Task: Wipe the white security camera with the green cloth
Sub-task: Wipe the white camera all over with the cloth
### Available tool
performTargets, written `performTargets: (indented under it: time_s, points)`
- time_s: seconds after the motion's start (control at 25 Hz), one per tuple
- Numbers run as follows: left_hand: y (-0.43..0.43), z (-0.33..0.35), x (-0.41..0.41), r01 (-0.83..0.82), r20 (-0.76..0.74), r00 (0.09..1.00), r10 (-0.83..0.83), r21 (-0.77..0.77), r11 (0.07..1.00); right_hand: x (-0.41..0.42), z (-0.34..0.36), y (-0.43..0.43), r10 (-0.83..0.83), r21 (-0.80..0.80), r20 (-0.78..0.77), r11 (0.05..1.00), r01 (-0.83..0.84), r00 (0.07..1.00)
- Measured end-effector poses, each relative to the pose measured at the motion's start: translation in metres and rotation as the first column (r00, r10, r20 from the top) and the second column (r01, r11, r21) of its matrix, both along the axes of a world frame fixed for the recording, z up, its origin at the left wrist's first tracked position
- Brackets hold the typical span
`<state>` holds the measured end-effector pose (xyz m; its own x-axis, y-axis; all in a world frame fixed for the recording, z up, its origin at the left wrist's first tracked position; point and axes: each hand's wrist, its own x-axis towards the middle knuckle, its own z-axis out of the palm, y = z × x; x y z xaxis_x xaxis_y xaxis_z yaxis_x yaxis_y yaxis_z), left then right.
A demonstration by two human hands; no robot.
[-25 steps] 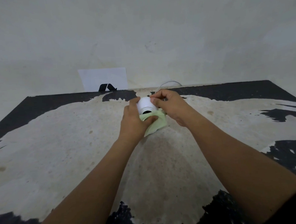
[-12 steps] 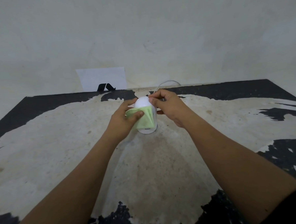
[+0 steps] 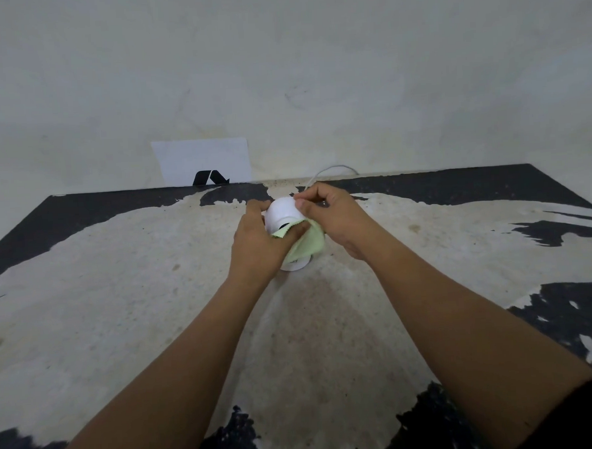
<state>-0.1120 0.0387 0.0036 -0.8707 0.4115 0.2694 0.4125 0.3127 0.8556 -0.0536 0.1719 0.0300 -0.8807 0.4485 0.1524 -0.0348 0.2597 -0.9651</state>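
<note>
The white security camera [image 3: 282,210] stands on the worn table near its far middle, its round head showing between my hands. A pale green cloth [image 3: 307,243] is draped over the front and lower body of the camera. My left hand [image 3: 259,245] presses the cloth against the camera's front with the thumb across it. From the right, my right hand [image 3: 333,215] pinches the top of the camera's head with its fingertips. Only a sliver of the white base [image 3: 295,266] shows below the cloth.
A white cable [image 3: 333,169] loops from behind the camera toward the wall. A white sheet with a black logo [image 3: 204,162] leans on the wall at the table's back edge. The tabletop [image 3: 153,283] is beige with black peeled patches.
My left hand has slid the cloth lower and to the right across the camera's front, uncovering more of the white head. The right hand stays on top of the camera.
</note>
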Motion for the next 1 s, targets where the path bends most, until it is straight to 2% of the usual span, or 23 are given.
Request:
performTargets:
  time_s: [0.2,0.36,0.44,0.52,0.6,0.8,0.92,1.0]
  points:
    - [-0.008,0.002,-0.003,0.030,0.048,0.998,-0.032,0.054,0.998,0.005,0.001,0.000,0.039,-0.067,0.044,0.997,-0.036,0.998]
    - [-0.024,-0.013,0.003,-0.076,0.065,0.995,0.072,0.065,0.995,0.016,0.005,-0.002,0.055,-0.096,0.089,0.994,-0.047,0.994]
    - [-0.030,-0.018,0.009,-0.080,0.101,0.992,0.076,0.042,0.996,0.022,0.007,-0.005,0.059,-0.036,0.114,0.998,-0.056,0.992]
    - [-0.037,-0.009,0.018,-0.031,0.144,0.990,0.015,0.111,0.993,0.029,0.004,-0.010,0.032,0.108,0.096,0.993,-0.043,0.995]
    - [-0.042,0.015,0.025,0.065,0.126,0.988,-0.089,0.181,0.981,0.039,0.006,-0.016,0.041,0.143,0.027,0.989,-0.044,0.999]
    - [-0.042,0.069,0.022,0.245,0.072,0.961,-0.267,0.222,0.944,0.047,0.033,-0.020,0.238,-0.107,-0.121,0.962,-0.251,0.964]
    - [-0.033,0.080,0.005,0.238,0.116,0.955,-0.273,0.249,0.939,0.036,0.046,-0.018,0.119,-0.016,-0.077,0.993,-0.121,0.990]
    - [-0.030,0.078,-0.009,0.166,0.179,0.956,-0.232,0.322,0.932,0.026,0.053,-0.010,0.007,-0.044,-0.102,0.999,-0.011,0.995]
